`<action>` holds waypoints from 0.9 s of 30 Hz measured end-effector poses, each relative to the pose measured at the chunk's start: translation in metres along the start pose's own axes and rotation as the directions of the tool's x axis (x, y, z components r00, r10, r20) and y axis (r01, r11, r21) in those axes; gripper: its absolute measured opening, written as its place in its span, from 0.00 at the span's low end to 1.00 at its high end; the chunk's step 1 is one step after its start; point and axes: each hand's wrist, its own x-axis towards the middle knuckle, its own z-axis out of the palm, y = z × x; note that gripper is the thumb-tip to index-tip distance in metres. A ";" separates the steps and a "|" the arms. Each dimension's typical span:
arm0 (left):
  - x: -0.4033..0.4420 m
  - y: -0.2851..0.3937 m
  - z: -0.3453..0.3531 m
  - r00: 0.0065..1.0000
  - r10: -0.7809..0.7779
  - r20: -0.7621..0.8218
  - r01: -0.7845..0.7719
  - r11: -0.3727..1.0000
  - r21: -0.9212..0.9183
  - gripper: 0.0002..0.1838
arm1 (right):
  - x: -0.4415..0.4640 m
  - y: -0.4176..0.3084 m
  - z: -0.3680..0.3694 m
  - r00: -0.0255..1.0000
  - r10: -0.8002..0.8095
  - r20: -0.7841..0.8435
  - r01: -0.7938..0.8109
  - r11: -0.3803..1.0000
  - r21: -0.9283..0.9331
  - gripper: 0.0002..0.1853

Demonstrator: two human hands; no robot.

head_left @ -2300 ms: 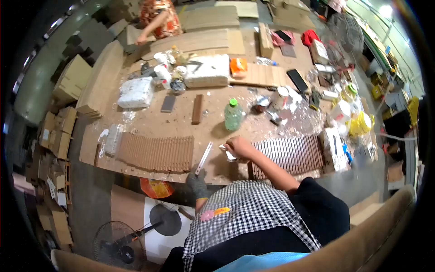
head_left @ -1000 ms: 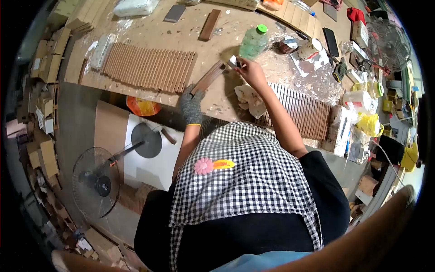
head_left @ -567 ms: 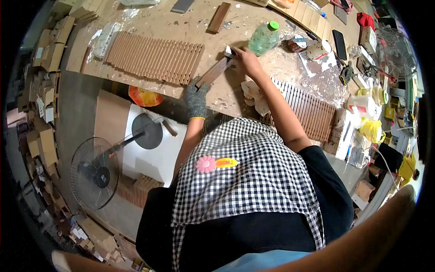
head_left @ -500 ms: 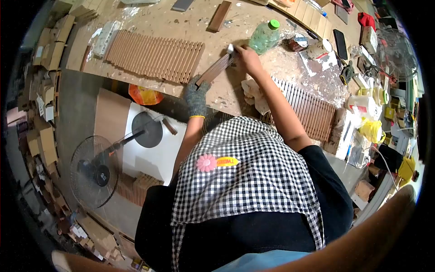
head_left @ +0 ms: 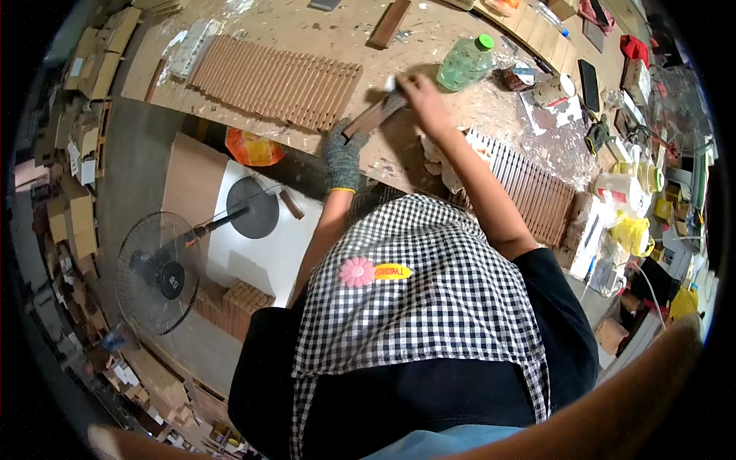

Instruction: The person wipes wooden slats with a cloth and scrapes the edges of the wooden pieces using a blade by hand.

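My left hand (head_left: 343,159), in a grey knit glove with a yellow cuff, grips the near end of a brown wooden strip (head_left: 374,116). The strip is held at a slant over the workbench. At its far end is my bare right hand (head_left: 426,103), fingers closed and slightly blurred, with a small white piece (head_left: 392,83) at the fingertips; what the piece is I cannot make out. Left of the strip lies a row of wooden strips (head_left: 276,80) side by side. Another row of darker strips (head_left: 529,180) lies right of my right forearm.
A green-capped plastic bottle (head_left: 465,63) stands just beyond my right hand. Near it are an open tin (head_left: 553,90), a phone (head_left: 589,84) and a crumpled cloth (head_left: 441,157). A loose brown board (head_left: 389,23) lies farther back. A fan (head_left: 162,274) stands at lower left.
The view has shifted, so the bench items sit farther right. My right hand and the white piece have moved slightly along the strip, which shows a broader side.
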 end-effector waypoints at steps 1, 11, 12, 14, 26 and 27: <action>0.001 0.002 0.000 1.000 -0.013 0.026 0.013 1.000 0.012 0.16 | -0.007 -0.016 0.002 0.991 -0.106 0.077 0.107 0.994 -0.006 0.29; -0.016 0.007 0.012 0.991 -0.021 -0.130 -0.004 0.981 -0.192 0.19 | 0.000 0.042 0.003 0.984 0.171 -0.041 -0.175 0.979 -0.105 0.23; -0.014 0.009 0.007 0.995 0.016 -0.099 -0.020 0.999 -0.033 0.19 | -0.003 0.037 -0.001 0.978 0.191 -0.079 -0.193 0.981 -0.021 0.23; -0.013 0.012 -0.007 0.998 0.064 -0.027 -0.054 0.960 0.274 0.19 | -0.010 0.028 -0.008 0.962 0.239 -0.136 -0.219 0.965 0.146 0.22; -0.022 0.006 -0.014 0.999 -0.027 0.035 0.030 0.996 -0.081 0.25 | -0.047 0.002 -0.026 0.898 0.424 -0.117 -0.410 0.903 0.128 0.23; -0.021 0.008 -0.013 0.994 -0.104 0.022 0.106 0.976 -0.188 0.26 | -0.049 0.000 -0.021 0.921 0.372 -0.114 -0.358 0.926 0.122 0.26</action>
